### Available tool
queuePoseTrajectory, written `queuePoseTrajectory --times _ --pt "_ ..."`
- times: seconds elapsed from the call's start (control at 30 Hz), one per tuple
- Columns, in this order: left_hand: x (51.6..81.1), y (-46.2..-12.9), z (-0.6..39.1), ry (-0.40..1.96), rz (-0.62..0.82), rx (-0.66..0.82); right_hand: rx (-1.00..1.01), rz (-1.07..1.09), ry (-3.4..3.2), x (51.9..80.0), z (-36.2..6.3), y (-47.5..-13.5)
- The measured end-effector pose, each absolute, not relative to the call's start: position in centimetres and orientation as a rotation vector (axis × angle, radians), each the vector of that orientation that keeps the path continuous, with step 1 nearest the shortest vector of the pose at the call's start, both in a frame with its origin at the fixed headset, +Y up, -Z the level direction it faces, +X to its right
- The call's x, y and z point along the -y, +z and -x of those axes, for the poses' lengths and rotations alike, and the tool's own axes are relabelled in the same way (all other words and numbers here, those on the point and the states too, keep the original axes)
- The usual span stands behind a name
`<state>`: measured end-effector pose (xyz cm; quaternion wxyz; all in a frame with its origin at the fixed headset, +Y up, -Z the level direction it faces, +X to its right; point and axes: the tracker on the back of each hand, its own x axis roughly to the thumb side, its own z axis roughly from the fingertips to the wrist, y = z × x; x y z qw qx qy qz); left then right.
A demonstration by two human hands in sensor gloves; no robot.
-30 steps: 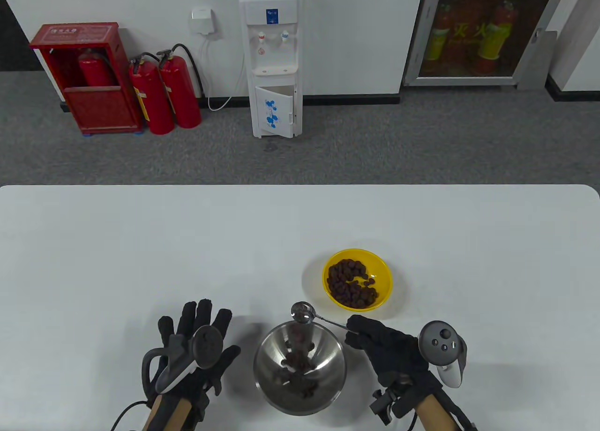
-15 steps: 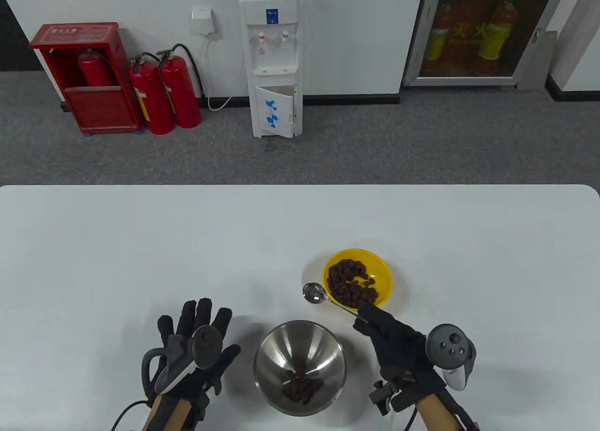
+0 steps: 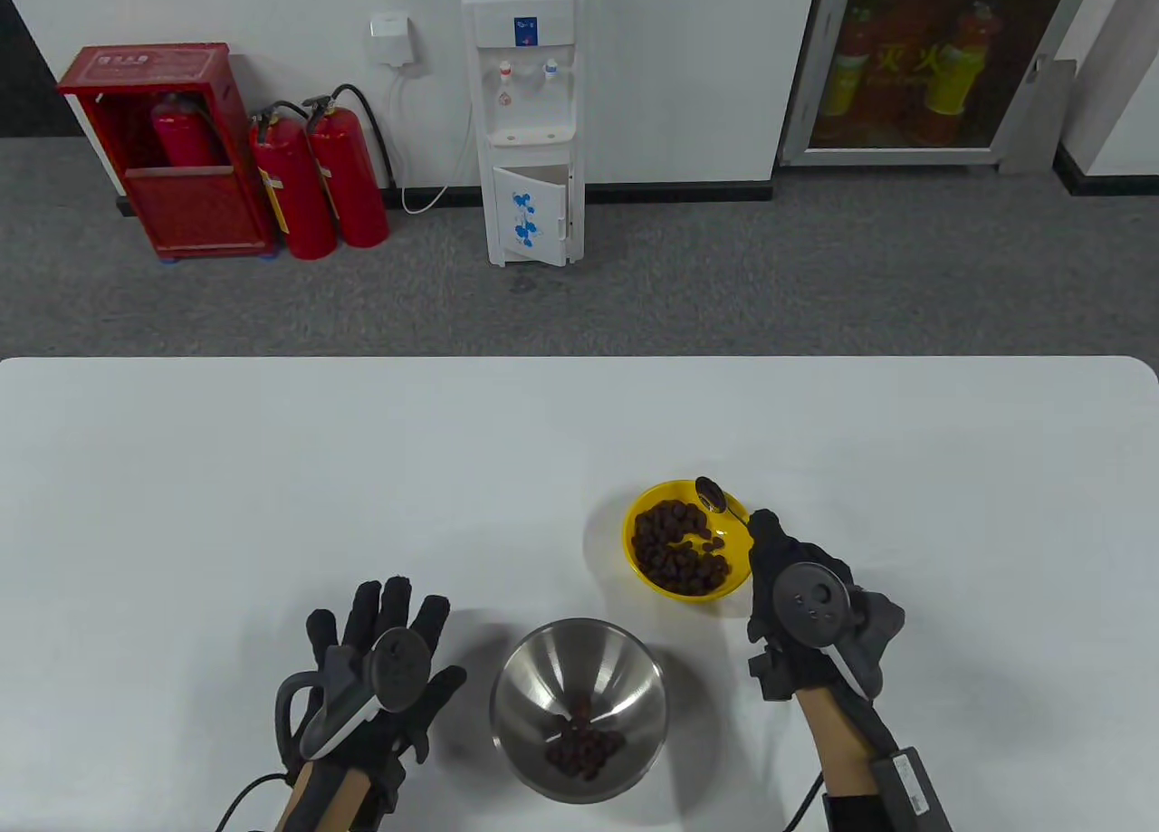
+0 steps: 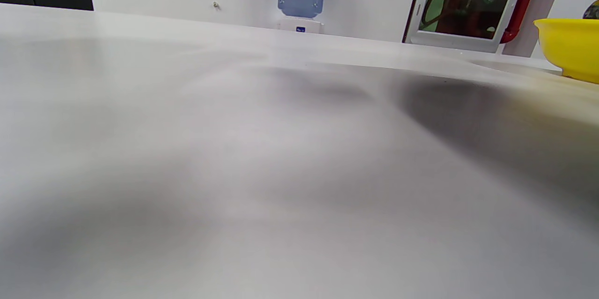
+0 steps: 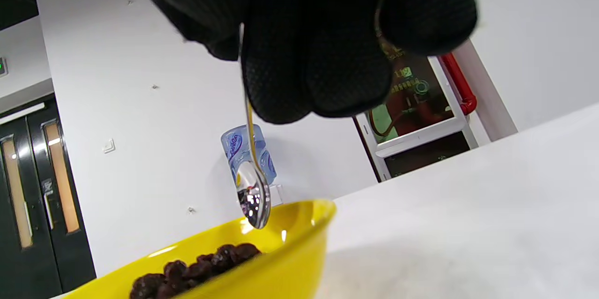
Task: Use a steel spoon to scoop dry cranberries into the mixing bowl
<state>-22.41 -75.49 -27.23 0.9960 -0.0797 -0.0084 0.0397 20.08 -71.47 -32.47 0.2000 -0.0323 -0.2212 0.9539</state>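
Note:
A yellow bowl holds dark dry cranberries right of the table's middle. A steel mixing bowl near the front edge holds a small heap of cranberries. My right hand grips the handle of a steel spoon; its empty bowl hangs over the far rim of the yellow bowl. In the right wrist view the spoon hangs from my fingers just above the yellow bowl. My left hand rests flat on the table, fingers spread, left of the steel bowl.
The white table stretches wide to the left and back. Its far edge runs across the middle of the table view. The left wrist view shows bare tabletop and the yellow bowl's side at the right.
My right hand has carried the emptied spoon from over the steel bowl back and to the right, to above the yellow bowl's far rim. The left hand has not moved.

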Motion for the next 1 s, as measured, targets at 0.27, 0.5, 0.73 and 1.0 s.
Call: queuePoseTrajectory --times 0.27,0.5,0.73,1.0 --pt "75.5 -27.2 22.4 0.079 0.163 0.017 0.520 0.213 2.592 74.2 -22.3 -33.4" --pt "75.5 -27.2 22.3 0.075 0.158 0.018 0.070 0.269 2.222 75.4 -23.8 -34.1" --pt "75.5 -27.2 22.3 0.073 0.160 0.021 -0.100 0.337 2.000 76.5 -24.4 -34.1" --pt "75.5 -27.3 22.3 0.075 0.161 0.018 -0.126 0.339 1.814 78.0 -24.7 -34.1"
